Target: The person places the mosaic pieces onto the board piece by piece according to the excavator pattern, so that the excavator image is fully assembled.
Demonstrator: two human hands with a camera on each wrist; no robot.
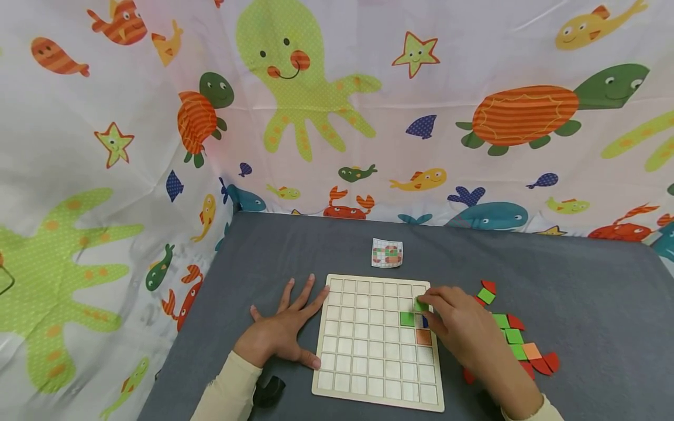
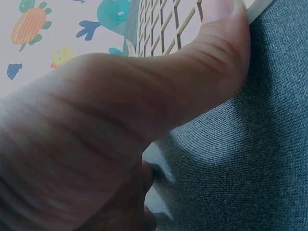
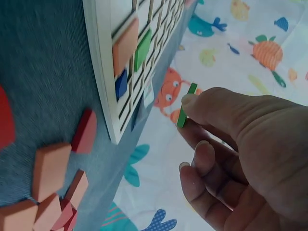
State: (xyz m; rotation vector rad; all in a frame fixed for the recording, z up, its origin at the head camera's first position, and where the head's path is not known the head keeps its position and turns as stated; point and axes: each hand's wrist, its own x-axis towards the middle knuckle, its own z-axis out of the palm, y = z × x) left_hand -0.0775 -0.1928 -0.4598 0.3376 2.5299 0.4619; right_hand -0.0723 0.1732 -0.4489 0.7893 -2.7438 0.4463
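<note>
My right hand (image 1: 468, 327) pinches a green square tile (image 3: 187, 108) between thumb and forefinger, over the upper right part of the wooden grid board (image 1: 363, 333). In the right wrist view the tile is held on edge, raised off the board. A green square (image 1: 407, 318), an orange square (image 1: 423, 337) and a small blue piece (image 3: 121, 84) sit in cells near the board's right side. My left hand (image 1: 286, 330) lies spread at the board's left edge, its thumb (image 2: 216, 53) on the rim and its forefinger touching near the top left corner.
Loose red, green and orange tiles (image 1: 513, 336) lie on the grey cloth right of the board, partly behind my right arm. A small pattern card (image 1: 387, 253) lies beyond the board. A black object (image 1: 269, 392) is beside my left wrist. A sea-animal curtain (image 1: 337, 117) hangs behind.
</note>
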